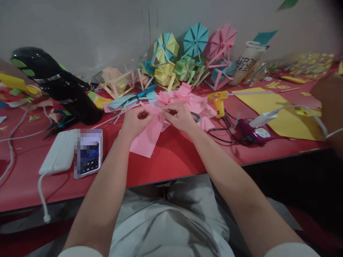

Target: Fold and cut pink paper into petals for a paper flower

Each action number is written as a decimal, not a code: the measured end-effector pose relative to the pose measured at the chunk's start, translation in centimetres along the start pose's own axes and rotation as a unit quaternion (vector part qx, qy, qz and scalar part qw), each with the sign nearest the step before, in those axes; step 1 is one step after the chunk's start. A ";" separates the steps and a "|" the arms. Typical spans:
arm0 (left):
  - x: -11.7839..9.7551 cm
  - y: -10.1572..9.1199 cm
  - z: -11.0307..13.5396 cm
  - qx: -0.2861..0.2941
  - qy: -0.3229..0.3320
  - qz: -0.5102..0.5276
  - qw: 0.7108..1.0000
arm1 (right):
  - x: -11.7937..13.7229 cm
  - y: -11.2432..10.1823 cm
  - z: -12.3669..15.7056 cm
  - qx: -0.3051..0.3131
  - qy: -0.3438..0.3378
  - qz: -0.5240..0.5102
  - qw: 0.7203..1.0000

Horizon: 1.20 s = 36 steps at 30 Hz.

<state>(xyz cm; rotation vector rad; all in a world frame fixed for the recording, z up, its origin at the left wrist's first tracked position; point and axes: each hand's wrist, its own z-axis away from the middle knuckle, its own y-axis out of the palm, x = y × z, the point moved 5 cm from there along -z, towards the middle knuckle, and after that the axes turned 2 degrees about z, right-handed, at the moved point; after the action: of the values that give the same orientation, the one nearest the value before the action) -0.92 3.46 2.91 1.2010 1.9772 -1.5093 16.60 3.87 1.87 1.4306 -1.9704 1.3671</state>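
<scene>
Left hand [136, 119] curls at the center of the frame, thumb and forefinger brought together in a pinch on a pink paper sheet [146, 142]. From the other side, the right hand [178, 116] pinches the upper part of the same sheet, its thumb and forefinger tips nearly meeting the left ones. The sheet slants down toward the lower center, its lower end over the red tabletop [168, 167].

Just beyond the right hand, a heap of folded pink paper pieces [187, 98] spreads across the center. To its right is a yellow glue gun [221, 103], and farther right a purple power socket [254, 131] with a white plug [264, 119] in it, near a large yellow paper sheet [300, 123].

Folded paper lanterns in blue, pink, yellow and green [196, 39] stand along the wall at upper center, with a lettered cup [245, 64] to their right. At left, a black bottle [59, 85] leans in the view above a white power bank [57, 153] and a smartphone [91, 153], whose screen is partly blurred out. Another person's arm [331, 110], indistinct, enters at the right edge.
</scene>
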 end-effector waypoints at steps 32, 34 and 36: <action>2.0 -1.5 0.6 -0.122 -0.178 0.097 0.972 | -3.6 -4.8 -0.3 -0.310 0.122 -0.202 0.921; 2.0 -0.8 0.6 -0.110 -0.229 0.214 0.943 | -3.3 -4.6 -0.5 -0.272 0.123 -0.228 0.927; 1.5 0.0 0.5 -0.072 -0.248 0.335 0.906 | -3.1 -4.4 -0.6 -0.229 0.137 -0.224 0.938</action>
<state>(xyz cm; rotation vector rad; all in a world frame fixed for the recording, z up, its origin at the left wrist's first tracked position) -1.86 3.60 1.62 1.1231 1.1475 -1.1290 21.56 5.92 2.07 1.2756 -1.5242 0.7880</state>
